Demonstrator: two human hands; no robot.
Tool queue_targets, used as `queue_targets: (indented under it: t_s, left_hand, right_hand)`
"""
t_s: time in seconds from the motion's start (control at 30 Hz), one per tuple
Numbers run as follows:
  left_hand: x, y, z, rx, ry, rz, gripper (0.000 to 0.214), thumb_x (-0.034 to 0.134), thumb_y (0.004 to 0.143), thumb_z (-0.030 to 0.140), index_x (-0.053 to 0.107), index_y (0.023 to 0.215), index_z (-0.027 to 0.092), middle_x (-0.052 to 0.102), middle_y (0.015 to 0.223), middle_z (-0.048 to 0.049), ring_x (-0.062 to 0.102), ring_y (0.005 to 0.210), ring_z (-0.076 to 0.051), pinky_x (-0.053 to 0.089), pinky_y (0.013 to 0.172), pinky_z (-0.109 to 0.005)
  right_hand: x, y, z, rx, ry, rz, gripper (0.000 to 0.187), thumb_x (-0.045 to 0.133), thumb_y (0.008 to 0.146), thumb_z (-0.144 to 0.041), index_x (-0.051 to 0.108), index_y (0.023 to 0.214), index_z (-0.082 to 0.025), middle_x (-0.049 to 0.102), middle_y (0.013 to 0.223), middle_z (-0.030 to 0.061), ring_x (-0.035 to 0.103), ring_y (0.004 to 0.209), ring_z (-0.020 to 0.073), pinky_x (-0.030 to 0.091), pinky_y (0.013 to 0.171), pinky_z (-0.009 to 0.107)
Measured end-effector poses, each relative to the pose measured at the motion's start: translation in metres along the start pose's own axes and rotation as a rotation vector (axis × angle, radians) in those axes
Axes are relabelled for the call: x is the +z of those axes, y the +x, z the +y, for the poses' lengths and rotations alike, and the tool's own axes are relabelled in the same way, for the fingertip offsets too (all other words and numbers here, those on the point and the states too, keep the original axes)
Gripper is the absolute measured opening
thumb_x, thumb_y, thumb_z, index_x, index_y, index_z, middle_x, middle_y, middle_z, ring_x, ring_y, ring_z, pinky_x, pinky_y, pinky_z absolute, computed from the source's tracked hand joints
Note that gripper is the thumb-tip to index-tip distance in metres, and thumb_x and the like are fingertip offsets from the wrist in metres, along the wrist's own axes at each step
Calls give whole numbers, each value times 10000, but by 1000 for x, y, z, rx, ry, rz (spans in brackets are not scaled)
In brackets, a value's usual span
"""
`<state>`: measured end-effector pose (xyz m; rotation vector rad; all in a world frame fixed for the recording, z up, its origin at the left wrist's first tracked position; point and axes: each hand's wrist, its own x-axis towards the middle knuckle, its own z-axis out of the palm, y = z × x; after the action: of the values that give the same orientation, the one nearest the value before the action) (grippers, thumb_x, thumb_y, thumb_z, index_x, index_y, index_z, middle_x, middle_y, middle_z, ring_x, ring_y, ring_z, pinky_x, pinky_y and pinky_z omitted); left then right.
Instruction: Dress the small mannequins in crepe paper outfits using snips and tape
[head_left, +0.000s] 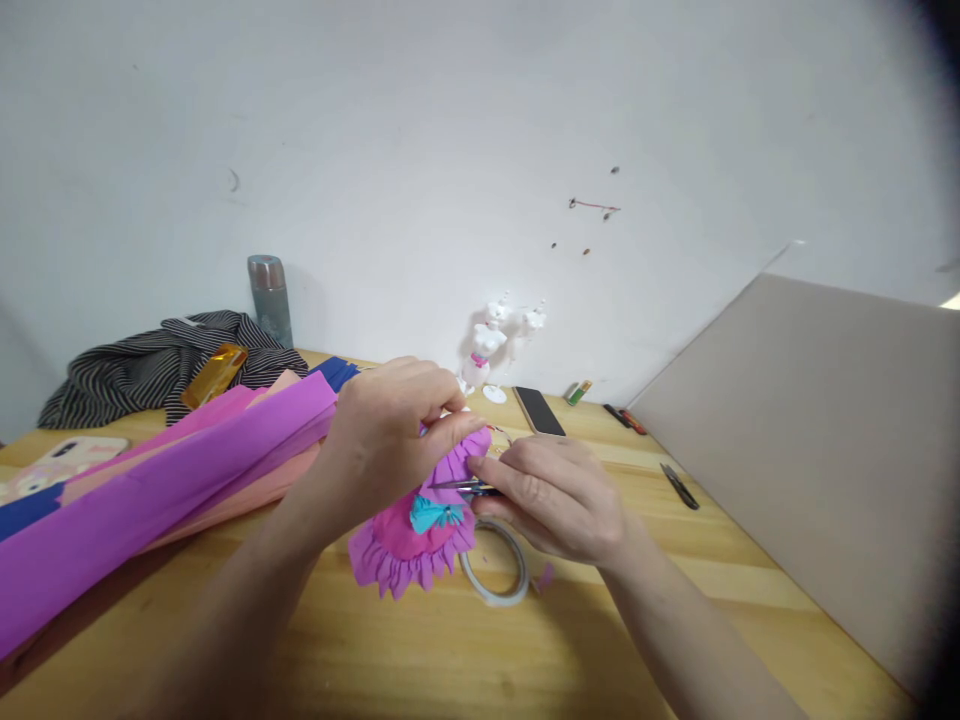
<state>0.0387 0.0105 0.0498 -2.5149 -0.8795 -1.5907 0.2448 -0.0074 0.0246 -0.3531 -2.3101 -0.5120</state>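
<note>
My left hand [401,425] is closed on the top of a small ruffled crepe paper dress [412,540], purple and pink with a turquoise fan-shaped piece [436,513] on its front. My right hand [551,500] is wrapped round a pair of scissors [465,487]; their slim pointed blades lie across the purple paper just above the turquoise piece. The scissors' handles are hidden in the fingers. Below the right hand, a roll of tape [499,565] lies flat on the table beside the dress hem.
Long strips of purple, pink, peach and blue crepe paper [172,500] stretch along the left. Behind them are a striped cloth [127,365], a yellow tape roll [215,375] and a flask [270,300]. White doll mannequins [489,345], a dark phone [538,411] and a black-handled tool [679,487] stand or lie farther back.
</note>
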Motion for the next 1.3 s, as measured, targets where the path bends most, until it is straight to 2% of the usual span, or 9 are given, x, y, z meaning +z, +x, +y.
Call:
queue_targets:
  t_s: [0.7,1.3]
  left_hand:
    - [0,0,-1,-2,1,5,215,694,776,125,547,619,144,467,552,65,414,542,-74,321,538,-220]
    - [-2,2,1,-3,43,6,197,709,768,144,583,616,151,503,541,58,422,522,-79,324,511,-217]
  right_hand:
    - [-2,-2,0,2,-56,-63,210,596,925,-204,580,1104,-95,537,648,-7,498,574,120,406,524,258]
    - [-8,0,-7,-11,-91,-34,155,594,912,-162,602,1037,-71,571,618,3,519,536,121,401,485,262]
